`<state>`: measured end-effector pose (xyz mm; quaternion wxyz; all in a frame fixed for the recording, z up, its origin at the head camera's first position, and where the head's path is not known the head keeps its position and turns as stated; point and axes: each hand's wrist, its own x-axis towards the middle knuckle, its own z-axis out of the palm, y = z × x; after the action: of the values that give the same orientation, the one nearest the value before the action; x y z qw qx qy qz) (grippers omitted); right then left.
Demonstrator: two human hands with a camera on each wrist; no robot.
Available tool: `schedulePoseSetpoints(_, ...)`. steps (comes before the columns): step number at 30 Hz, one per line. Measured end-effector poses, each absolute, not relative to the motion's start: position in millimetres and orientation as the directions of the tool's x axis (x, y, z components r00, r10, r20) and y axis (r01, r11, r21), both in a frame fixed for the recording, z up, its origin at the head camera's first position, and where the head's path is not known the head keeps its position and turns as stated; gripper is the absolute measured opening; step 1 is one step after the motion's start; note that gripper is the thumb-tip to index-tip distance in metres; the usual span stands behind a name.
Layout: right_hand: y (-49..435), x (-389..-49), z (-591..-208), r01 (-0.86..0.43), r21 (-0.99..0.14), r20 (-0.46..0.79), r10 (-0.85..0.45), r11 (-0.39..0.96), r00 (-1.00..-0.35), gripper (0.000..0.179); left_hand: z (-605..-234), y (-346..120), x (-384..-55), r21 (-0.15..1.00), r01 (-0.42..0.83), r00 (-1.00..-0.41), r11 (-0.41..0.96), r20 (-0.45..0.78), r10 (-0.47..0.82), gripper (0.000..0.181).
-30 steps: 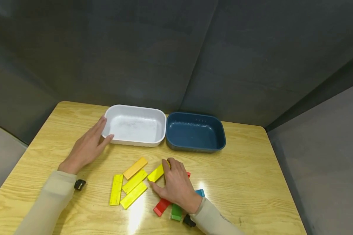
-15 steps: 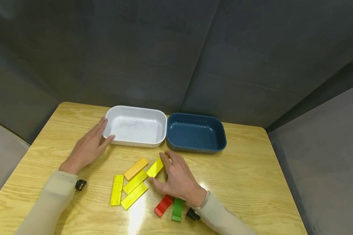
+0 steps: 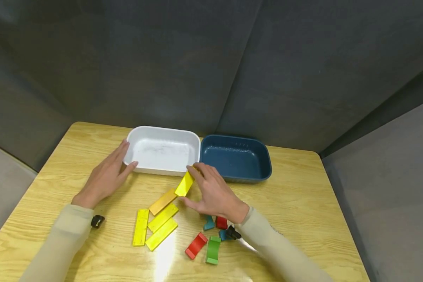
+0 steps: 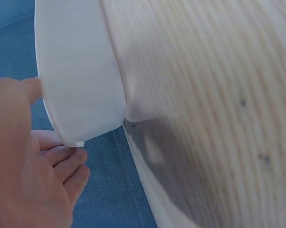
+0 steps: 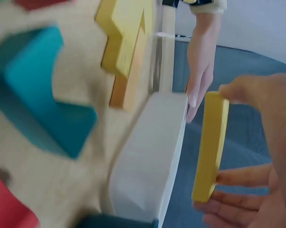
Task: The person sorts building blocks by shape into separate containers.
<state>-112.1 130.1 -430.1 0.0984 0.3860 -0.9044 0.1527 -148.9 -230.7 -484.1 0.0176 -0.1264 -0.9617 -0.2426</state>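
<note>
My right hand (image 3: 216, 192) pinches a flat yellow rectangular block (image 3: 185, 185) between thumb and fingers, raised just in front of the white tub (image 3: 162, 171). In the right wrist view, the thumb is at one end of this yellow block (image 5: 210, 147) and the fingertips at the other. My left hand (image 3: 103, 176) rests at the left end of the white tub, its fingers extended and thumb at the front rim. The left wrist view has the thumb and fingertips against the tub's rim (image 4: 49, 111).
A dark blue tub (image 3: 232, 179) stands right against the white one. Several yellow blocks (image 3: 161, 234) and an orange block (image 3: 163, 201) lie in front. Nearer the right forearm are red (image 3: 196, 245), green (image 3: 213, 249) and blue (image 3: 208, 223) blocks, some curved.
My right hand has lifted the yellow block from among the others and carried it forward to the white tub's front edge. Red and blue blocks beneath the hand now show. The left hand stays put.
</note>
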Motion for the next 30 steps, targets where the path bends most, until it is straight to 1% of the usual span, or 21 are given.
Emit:
schedulePoseSetpoints(5, 133, -139, -424, -0.786, -0.178, 0.281, -0.735, 0.592, -0.617, 0.083, -486, -231, -148, 0.462, 0.245, -0.969, 0.852, 0.091, 0.229, 0.087)
schedulePoseSetpoints(8, 136, -155, -421, -0.797, -0.194, 0.247, -0.758, 0.572, -0.604, 0.083, -485, -231, -147, 0.466, 0.245, -0.969, 0.85, 0.092, 0.229, 0.086)
schedulePoseSetpoints(13, 138, -184, -418, -0.794, -0.208, 0.189, -0.773, 0.571, -0.606, 0.083, -485, -229, -145, 0.479, 0.245, -0.969, 0.843, 0.093, 0.228, 0.086)
schedulePoseSetpoints(17, 137, -205, -415, -0.788, -0.193, 0.133, -0.781, 0.584, -0.611, 0.081, -485, -227, -145, 0.478, 0.245, -0.969, 0.844, 0.092, 0.23, 0.086)
schedulePoseSetpoints(23, 136, -224, -413, -0.8, -0.154, 0.03, -0.806, 0.58, -0.591, 0.082, -486, -225, -145, 0.476, 0.256, -0.966, 0.841, 0.099, 0.239, 0.086)
schedulePoseSetpoints(26, 133, -231, -415, -0.792, -0.152, -0.016, -0.803, 0.591, -0.596, 0.081, -485, -224, -144, 0.473, 0.256, -0.966, 0.843, 0.1, 0.237, 0.086)
schedulePoseSetpoints(30, 127, -239, -419, -0.784, -0.151, -0.041, -0.797, 0.602, -0.603, 0.081, -485, -225, -142, 0.471, 0.251, -0.968, 0.845, 0.1, 0.232, 0.086)
